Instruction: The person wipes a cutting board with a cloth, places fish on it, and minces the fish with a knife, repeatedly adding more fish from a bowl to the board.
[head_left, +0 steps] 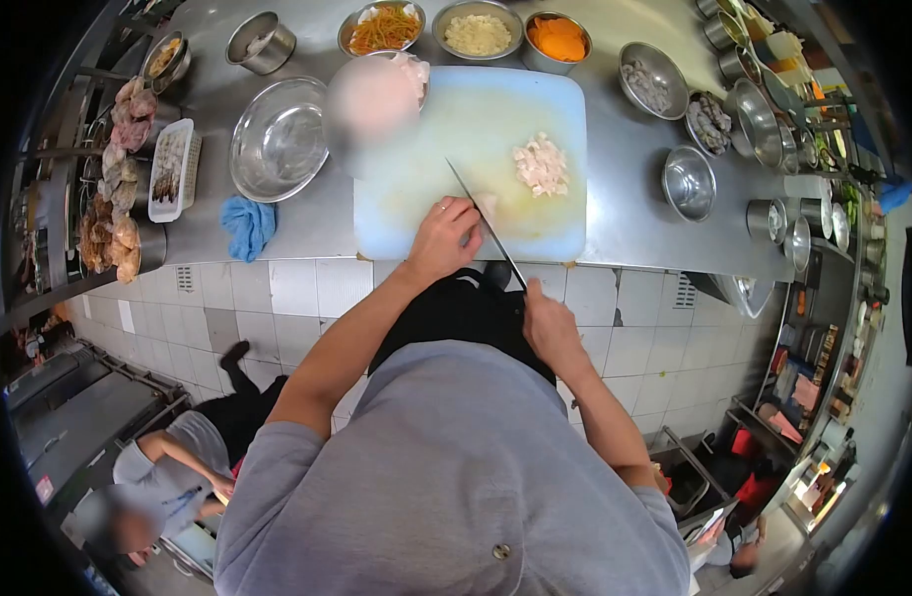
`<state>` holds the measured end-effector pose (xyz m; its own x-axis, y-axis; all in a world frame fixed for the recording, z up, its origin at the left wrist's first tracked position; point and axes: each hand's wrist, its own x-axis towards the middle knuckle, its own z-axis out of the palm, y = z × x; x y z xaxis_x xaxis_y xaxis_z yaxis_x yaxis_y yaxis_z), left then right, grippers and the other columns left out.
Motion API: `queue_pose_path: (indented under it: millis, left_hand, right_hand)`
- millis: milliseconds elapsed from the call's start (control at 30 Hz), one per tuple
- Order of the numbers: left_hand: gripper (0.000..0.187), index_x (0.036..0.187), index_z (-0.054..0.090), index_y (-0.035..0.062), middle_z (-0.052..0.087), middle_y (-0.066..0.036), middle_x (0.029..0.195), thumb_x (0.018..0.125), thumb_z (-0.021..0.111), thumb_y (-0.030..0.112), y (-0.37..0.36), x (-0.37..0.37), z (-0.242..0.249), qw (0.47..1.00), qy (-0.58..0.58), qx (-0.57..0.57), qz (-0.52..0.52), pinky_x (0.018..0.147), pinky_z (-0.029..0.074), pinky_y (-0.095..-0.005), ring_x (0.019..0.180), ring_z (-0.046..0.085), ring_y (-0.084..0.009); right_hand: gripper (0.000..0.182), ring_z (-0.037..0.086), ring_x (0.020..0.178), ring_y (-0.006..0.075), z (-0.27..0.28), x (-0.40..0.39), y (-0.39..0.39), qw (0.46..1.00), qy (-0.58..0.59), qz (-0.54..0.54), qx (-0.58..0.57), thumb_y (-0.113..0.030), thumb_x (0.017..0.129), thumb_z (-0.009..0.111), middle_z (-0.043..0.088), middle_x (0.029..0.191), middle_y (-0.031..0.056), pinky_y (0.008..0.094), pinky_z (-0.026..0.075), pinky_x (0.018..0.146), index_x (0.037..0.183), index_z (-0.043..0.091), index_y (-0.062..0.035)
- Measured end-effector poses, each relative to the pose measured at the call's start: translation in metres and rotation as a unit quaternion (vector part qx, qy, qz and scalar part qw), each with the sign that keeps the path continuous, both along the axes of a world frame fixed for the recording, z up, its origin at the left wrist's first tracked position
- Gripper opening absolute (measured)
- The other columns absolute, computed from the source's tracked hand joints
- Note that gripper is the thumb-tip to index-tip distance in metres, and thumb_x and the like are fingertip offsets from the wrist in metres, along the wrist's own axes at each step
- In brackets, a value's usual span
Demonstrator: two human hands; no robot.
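The left hand (442, 238) is in the middle of the frame, its fingers bent and bunched up close to the knife (494, 239); I cannot tell if they hold any food. A small bit of pale meat (489, 205) lies just right of the blade, on the board (378, 214). The right hand (552, 326), a little lower, is wrapped tight around the knife's handle. Right of the blade is a pile (541, 165) of cut meat. It looks like the meat is being cut up small, and the job seems partly done. The next cut calls for a firm hold on the meat, with the left fingers tucked back, as they are very near the blade. Around this, a white basket (195, 149) sits at the upper left on the worktop (615, 223), with a blue rag (247, 226) just below it. Next comes a big bowl (277, 139). A blurry round patch hides the board's top left corner, so I cannot tell what is there. Along the top are a bowl of orange shreds (349, 42), a bowl of pale bits (440, 31) and an orange tub (555, 66). At the upper right is a small bowl (688, 184). Nothing seems to block the knife except those close fingers.
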<state>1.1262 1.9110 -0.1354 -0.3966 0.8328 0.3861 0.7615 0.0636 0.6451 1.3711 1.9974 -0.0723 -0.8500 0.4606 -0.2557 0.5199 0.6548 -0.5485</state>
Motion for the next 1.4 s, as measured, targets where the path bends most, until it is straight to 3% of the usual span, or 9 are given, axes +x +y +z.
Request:
queue_pose_path:
  millis: [267, 367, 467, 567, 667, 767, 1133, 1233, 1400]
  left_hand:
    - [0.027, 0.106, 0.069, 0.0016, 0.067, -0.014, 0.114, 0.079, 0.072, 0.000, -0.007, -0.014, 0.009, 0.997, -0.054, -0.026, -0.041, 0.096, 0.053, -0.0435, 0.109, 0.063, -0.0348]
    - [0.031, 0.110, 0.068, 0.0043, 0.066, -0.012, 0.117, 0.079, 0.071, 0.004, 0.001, -0.028, 0.030, 0.983, 0.075, -0.071, -0.151, 0.103, 0.048, -0.0448, 0.115, 0.061, -0.0329]
    - [0.030, 0.108, 0.068, 0.0063, 0.066, -0.010, 0.115, 0.079, 0.073, 0.010, 0.024, -0.038, 0.039, 0.962, 0.102, -0.067, -0.244, 0.102, 0.046, -0.0458, 0.116, 0.061, -0.0304]
    - [0.027, 0.105, 0.067, 0.0059, 0.066, -0.009, 0.114, 0.081, 0.076, 0.016, 0.033, -0.053, 0.032, 0.956, 0.123, -0.140, -0.225, 0.096, 0.046, -0.0455, 0.113, 0.061, -0.0299]
    - [0.027, 0.104, 0.067, 0.0056, 0.067, -0.009, 0.114, 0.082, 0.078, 0.017, 0.039, -0.048, 0.019, 0.984, 0.082, -0.159, -0.028, 0.092, 0.047, -0.0448, 0.110, 0.061, -0.0301]
    - [0.025, 0.105, 0.068, 0.0048, 0.067, -0.010, 0.112, 0.083, 0.078, 0.015, 0.037, -0.038, 0.015, 0.992, 0.022, -0.113, 0.054, 0.092, 0.048, -0.0437, 0.110, 0.062, -0.0309]
    - [0.025, 0.107, 0.070, 0.0029, 0.069, -0.011, 0.113, 0.083, 0.073, 0.009, 0.029, -0.038, 0.007, 0.996, 0.030, -0.073, -0.034, 0.097, 0.049, -0.0438, 0.111, 0.062, -0.0313]
    - [0.026, 0.107, 0.070, 0.0023, 0.070, -0.012, 0.112, 0.082, 0.073, 0.008, 0.028, -0.039, 0.007, 0.996, 0.029, -0.065, -0.046, 0.097, 0.050, -0.0437, 0.111, 0.062, -0.0320]
    - [0.027, 0.107, 0.069, 0.0018, 0.069, -0.012, 0.112, 0.080, 0.074, 0.006, 0.023, -0.035, 0.013, 0.998, 0.007, -0.056, -0.021, 0.095, 0.050, -0.0436, 0.110, 0.062, -0.0329]
  right_hand:
    - [0.018, 0.065, 0.071, 0.0510, 0.021, -0.004, 0.020, 0.997, 0.020, -0.052, -0.053, -0.011, 0.103, 0.058, 0.066, 0.072, 0.0268, 0.0608, 0.049, 0.064, 0.114, 0.052, 0.0018]
    - [0.016, 0.065, 0.071, 0.0516, 0.023, 0.007, 0.028, 0.994, 0.004, -0.098, -0.049, -0.012, 0.104, 0.059, 0.065, 0.071, 0.0275, 0.0609, 0.048, 0.065, 0.110, 0.052, 0.0003]
    - [0.015, 0.064, 0.071, 0.0521, 0.011, 0.014, 0.034, 0.994, 0.002, -0.105, -0.039, -0.012, 0.104, 0.059, 0.065, 0.071, 0.0279, 0.0610, 0.049, 0.065, 0.109, 0.051, -0.0009]
    - [0.014, 0.064, 0.071, 0.0529, 0.012, 0.018, 0.035, 0.992, 0.002, -0.120, -0.049, -0.012, 0.105, 0.058, 0.065, 0.071, 0.0279, 0.0613, 0.049, 0.064, 0.109, 0.050, -0.0018]
    - [0.013, 0.065, 0.072, 0.0530, 0.017, 0.017, 0.028, 0.989, 0.003, -0.137, -0.051, -0.012, 0.105, 0.058, 0.065, 0.071, 0.0273, 0.0615, 0.049, 0.064, 0.108, 0.050, -0.0023]
    - [0.014, 0.066, 0.072, 0.0522, 0.023, 0.015, 0.019, 0.991, 0.009, -0.129, -0.035, -0.013, 0.105, 0.058, 0.066, 0.071, 0.0270, 0.0611, 0.050, 0.063, 0.108, 0.049, -0.0023]
    - [0.017, 0.067, 0.070, 0.0502, 0.053, 0.017, 0.004, 0.996, -0.080, -0.048, 0.004, -0.008, 0.102, 0.057, 0.065, 0.070, 0.0278, 0.0604, 0.052, 0.064, 0.114, 0.050, 0.0022]
    - [0.021, 0.068, 0.070, 0.0477, 0.017, -0.005, 0.003, 0.997, -0.014, -0.024, 0.066, -0.005, 0.100, 0.055, 0.067, 0.073, 0.0245, 0.0582, 0.053, 0.065, 0.119, 0.050, 0.0017]
    - [0.024, 0.067, 0.071, 0.0482, -0.006, -0.035, 0.016, 0.999, 0.002, -0.035, 0.024, -0.007, 0.102, 0.057, 0.066, 0.072, 0.0256, 0.0600, 0.050, 0.065, 0.121, 0.050, 0.0043]
